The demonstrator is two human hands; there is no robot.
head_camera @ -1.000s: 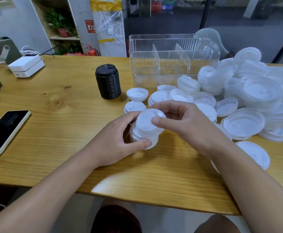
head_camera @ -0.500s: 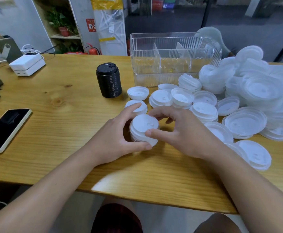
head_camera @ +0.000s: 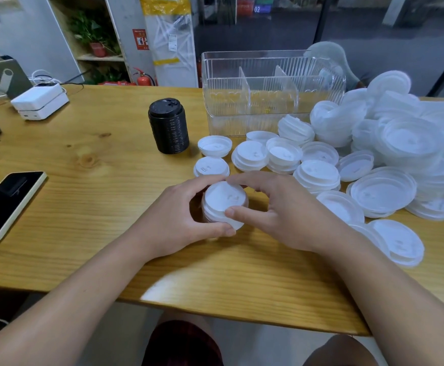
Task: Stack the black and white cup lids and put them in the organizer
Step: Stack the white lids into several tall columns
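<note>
In the middle of the frame my left hand (head_camera: 178, 220) curls round a short stack of white lids (head_camera: 225, 204) standing on the wooden table (head_camera: 104, 196), thumb at its near edge. My right hand (head_camera: 281, 215) pinches the same stack from the right, thumb on the top lid's rim and forefinger arched over the far side. A tall stack of black lids (head_camera: 168, 126) stands just above, left of centre. The clear organizer (head_camera: 271, 88) sits upper centre; it looks empty, though its ribbed walls blur the inside. Loose white lids (head_camera: 318, 173) spread right.
</note>
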